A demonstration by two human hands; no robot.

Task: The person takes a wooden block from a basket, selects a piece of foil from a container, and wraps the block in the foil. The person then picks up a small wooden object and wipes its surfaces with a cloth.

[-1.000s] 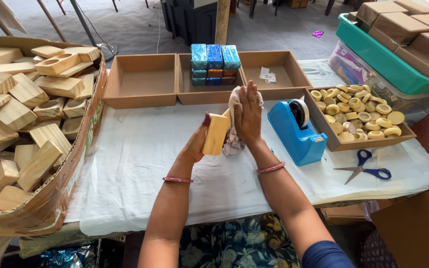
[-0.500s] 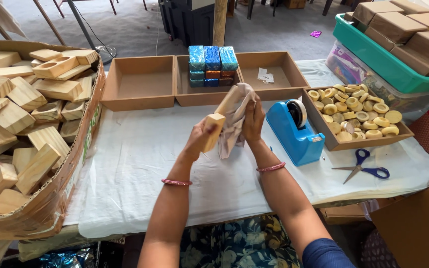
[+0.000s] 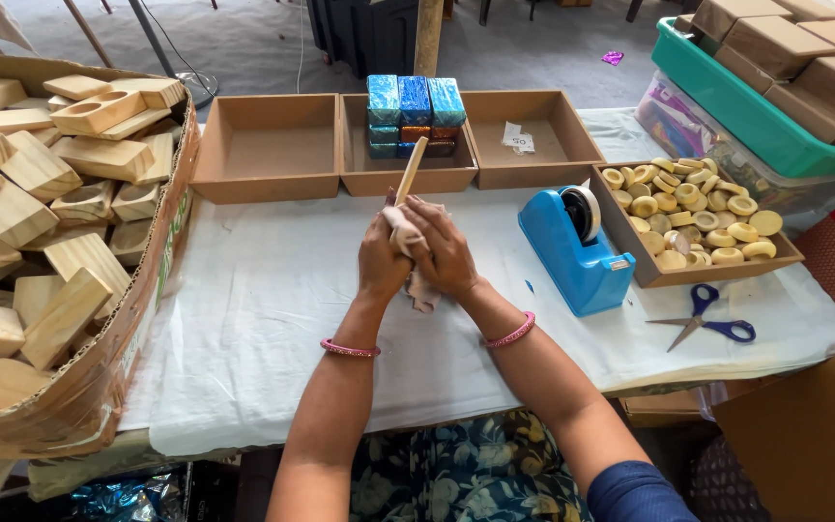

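Observation:
Both hands meet above the white table cover (image 3: 244, 319). My left hand (image 3: 382, 263) grips the lower end of a pale wooden block (image 3: 412, 170), which stands upright and shows its thin edge. My right hand (image 3: 444, 251) presses a light cloth (image 3: 405, 232) against the block; a tail of the cloth hangs below the hands. Behind the block, a brown tray (image 3: 355, 145) holds shiny blue wrapped blocks (image 3: 415, 101) stacked on other coloured ones.
A large cardboard box (image 3: 128, 329) of pale wooden blocks stands at the left. Two more brown trays (image 3: 268, 145) (image 3: 533, 145) flank the middle one. At the right are a blue tape dispenser (image 3: 575, 256), a tray of yellow rings (image 3: 698, 213), blue scissors (image 3: 707, 324) and a teal crate (image 3: 756, 106).
The wooden block has turned from showing its broad face to standing edge-on. Both hands have dropped slightly and closed around its lower end with the cloth.

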